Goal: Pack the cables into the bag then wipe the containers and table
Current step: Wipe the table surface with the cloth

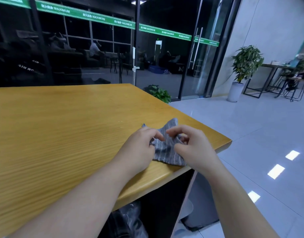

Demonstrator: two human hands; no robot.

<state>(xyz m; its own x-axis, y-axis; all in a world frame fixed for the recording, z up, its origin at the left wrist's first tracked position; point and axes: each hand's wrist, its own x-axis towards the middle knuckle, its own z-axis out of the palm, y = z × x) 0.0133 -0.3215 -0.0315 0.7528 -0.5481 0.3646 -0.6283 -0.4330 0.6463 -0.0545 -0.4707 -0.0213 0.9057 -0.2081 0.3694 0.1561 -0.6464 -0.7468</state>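
Near the right corner of the yellow wood-grain surface, a grey striped cloth lies bunched between the hands. Left hand has its fingers curled onto the cloth's left edge, pinching a fold. Right hand pinches the cloth's right side, thumb and forefinger bent round the fabric, and one corner of the cloth stands up just beyond the fingertips. The lower part of the cloth lies flat on the surface, close to its front edge.

Behind the surface runs a dark glass wall crossed by a green band printed in white with Chinese characters, too blurred to read, and the word "MAXIMUM", repeated along its length. Low on the glass at the left, faint mirrored lettering shows something like "AIR", the rest unclear. A potted plant in a white pot stands on the tiled floor at the right, near a glass door with a long metal handle.
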